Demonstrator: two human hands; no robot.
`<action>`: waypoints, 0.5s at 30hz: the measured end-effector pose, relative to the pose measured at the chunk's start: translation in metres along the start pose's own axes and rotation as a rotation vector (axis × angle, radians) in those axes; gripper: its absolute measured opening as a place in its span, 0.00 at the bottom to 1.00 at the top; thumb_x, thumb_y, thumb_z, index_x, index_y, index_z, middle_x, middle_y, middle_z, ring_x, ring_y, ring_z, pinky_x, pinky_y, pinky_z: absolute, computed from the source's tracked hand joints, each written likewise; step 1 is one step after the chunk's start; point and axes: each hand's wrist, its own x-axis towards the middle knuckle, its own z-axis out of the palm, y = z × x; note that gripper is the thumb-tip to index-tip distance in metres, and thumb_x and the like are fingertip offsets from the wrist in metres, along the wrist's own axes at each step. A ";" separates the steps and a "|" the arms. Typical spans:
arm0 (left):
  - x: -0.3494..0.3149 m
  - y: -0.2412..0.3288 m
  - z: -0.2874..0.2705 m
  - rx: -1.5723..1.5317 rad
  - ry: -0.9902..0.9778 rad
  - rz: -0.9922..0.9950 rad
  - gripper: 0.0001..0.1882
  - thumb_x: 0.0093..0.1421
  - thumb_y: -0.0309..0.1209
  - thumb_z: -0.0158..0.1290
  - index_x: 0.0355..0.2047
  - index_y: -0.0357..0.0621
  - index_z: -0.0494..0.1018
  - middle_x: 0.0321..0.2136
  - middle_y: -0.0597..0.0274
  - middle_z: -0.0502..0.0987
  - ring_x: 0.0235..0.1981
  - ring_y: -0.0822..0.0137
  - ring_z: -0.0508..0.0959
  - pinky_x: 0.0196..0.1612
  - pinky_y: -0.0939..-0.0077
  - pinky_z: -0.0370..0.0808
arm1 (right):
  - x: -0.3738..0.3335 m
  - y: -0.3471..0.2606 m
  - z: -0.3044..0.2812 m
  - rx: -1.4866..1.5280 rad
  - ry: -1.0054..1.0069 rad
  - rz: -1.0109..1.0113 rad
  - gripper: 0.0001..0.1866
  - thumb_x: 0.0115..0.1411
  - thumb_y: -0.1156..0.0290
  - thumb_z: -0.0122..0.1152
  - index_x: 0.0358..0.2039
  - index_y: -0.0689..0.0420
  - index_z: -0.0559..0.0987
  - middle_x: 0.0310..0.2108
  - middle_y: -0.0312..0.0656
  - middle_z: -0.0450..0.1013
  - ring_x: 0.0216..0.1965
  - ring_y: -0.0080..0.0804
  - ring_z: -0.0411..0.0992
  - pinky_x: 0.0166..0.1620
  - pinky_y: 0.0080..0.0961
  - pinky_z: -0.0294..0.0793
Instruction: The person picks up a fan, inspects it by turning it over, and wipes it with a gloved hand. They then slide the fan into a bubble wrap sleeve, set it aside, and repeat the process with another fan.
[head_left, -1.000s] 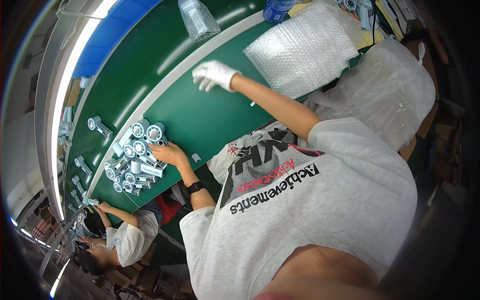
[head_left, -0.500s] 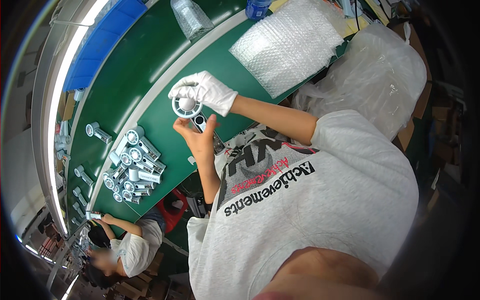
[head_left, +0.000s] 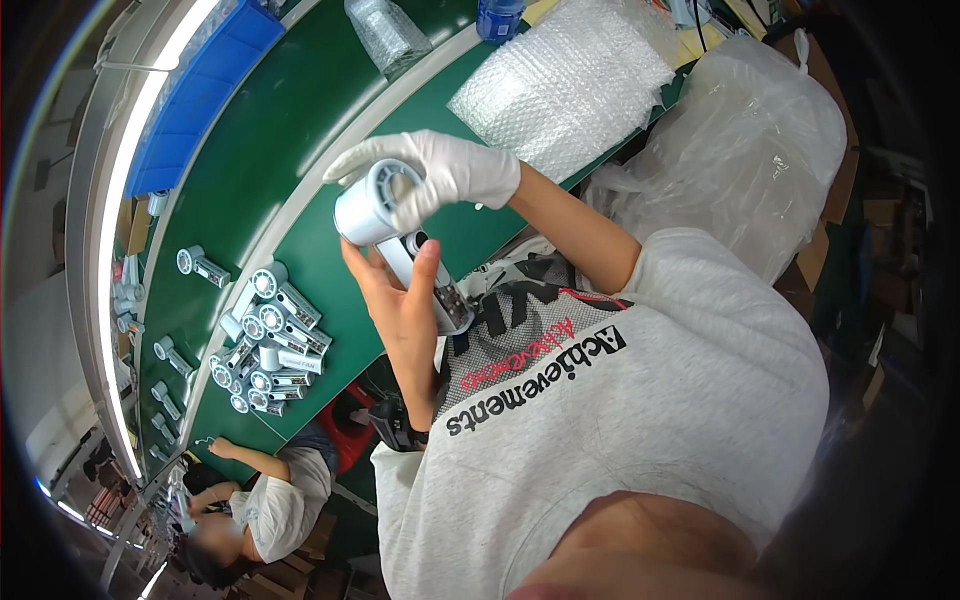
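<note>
A pale blue and white handheld fan (head_left: 364, 217) is held up over the green bench, its round head tilted and its dark-fronted handle pointing down toward my shirt. My bare left hand (head_left: 402, 312) is closed round the handle, thumb along the front. In a white glove, my right hand (head_left: 462, 176) curves over the fan's head, with the thumb side at the grille and the fingers reaching past the far rim. Part of the grille is hidden behind the glove. To the left lies a pile of similar fans (head_left: 285, 322) on the bench.
Bubble wrap sheets (head_left: 570, 92) lie at the far right beside a large clear plastic bag (head_left: 735, 150). A wrapped bundle (head_left: 388, 38) and more fans (head_left: 203, 266) sit on the green strip beyond the pale rail. Blue bins (head_left: 195, 100) line the far side. A co-worker (head_left: 285, 500) sits lower left.
The fan has turned so the side of its head shows, and it has come a little closer. My gloved hand has shifted round the head. The co-worker's hands have moved apart.
</note>
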 end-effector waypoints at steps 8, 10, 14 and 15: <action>-0.006 0.012 -0.003 -0.083 0.003 -0.086 0.24 0.51 0.23 0.52 0.47 0.35 0.56 0.36 0.54 0.70 0.31 0.71 0.73 0.33 0.82 0.69 | -0.006 -0.024 0.028 0.067 0.137 -0.010 0.17 0.47 0.74 0.61 0.40 0.58 0.74 0.35 0.37 0.73 0.37 0.23 0.70 0.42 0.16 0.70; -0.008 0.012 -0.006 -0.326 -0.109 -0.157 0.26 0.50 0.22 0.53 0.48 0.35 0.55 0.36 0.54 0.70 0.32 0.71 0.72 0.35 0.82 0.68 | -0.006 -0.026 0.028 0.223 0.119 -0.007 0.18 0.45 0.74 0.63 0.40 0.57 0.74 0.34 0.36 0.73 0.37 0.23 0.70 0.42 0.15 0.70; -0.012 0.012 0.011 -0.120 0.025 -0.092 0.28 0.47 0.22 0.55 0.48 0.35 0.55 0.36 0.53 0.70 0.34 0.69 0.72 0.36 0.81 0.68 | -0.006 -0.021 0.027 0.136 0.165 0.026 0.22 0.45 0.71 0.64 0.43 0.58 0.73 0.37 0.39 0.72 0.39 0.24 0.70 0.44 0.19 0.70; -0.012 0.012 0.015 0.044 0.122 -0.041 0.29 0.47 0.21 0.55 0.48 0.35 0.55 0.36 0.52 0.69 0.34 0.68 0.72 0.37 0.80 0.68 | -0.005 -0.022 0.027 0.133 0.163 0.025 0.22 0.45 0.71 0.64 0.43 0.58 0.73 0.37 0.39 0.72 0.39 0.24 0.70 0.44 0.19 0.70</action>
